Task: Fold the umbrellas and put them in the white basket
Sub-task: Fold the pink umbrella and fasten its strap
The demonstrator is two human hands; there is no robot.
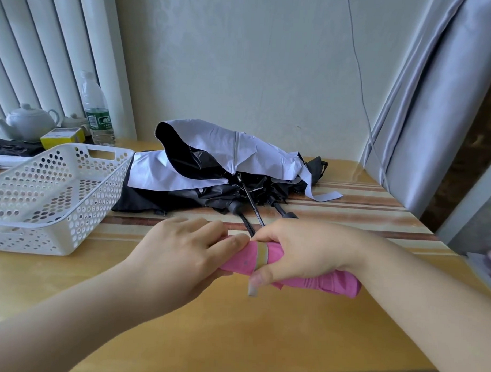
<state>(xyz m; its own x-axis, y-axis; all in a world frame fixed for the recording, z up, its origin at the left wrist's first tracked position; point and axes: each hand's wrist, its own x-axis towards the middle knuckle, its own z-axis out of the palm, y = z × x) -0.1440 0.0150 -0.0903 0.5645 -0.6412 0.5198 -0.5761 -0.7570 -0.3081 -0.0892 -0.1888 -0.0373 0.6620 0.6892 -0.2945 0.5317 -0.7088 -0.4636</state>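
A rolled-up pink umbrella (pixel 330 283) lies crosswise just above the table in front of me, with a tan strap band around its middle. My left hand (pixel 180 253) grips its left end, fingers curled over the fabric. My right hand (pixel 300 251) holds it at the band, thumb underneath. Behind them a heap of loosely collapsed umbrellas (pixel 220 168), white outside and black inside, lies on the table with black handles pointing toward me. The white perforated basket (pixel 57 196) stands at the left with nothing in it.
Behind the basket stand a white teapot (pixel 28 121), a yellow box (pixel 63 138) and a water bottle (pixel 98 111). A dark folded item (pixel 14 147) lies at the far left. Grey curtains (pixel 425 114) hang at the right, by the table's right edge.
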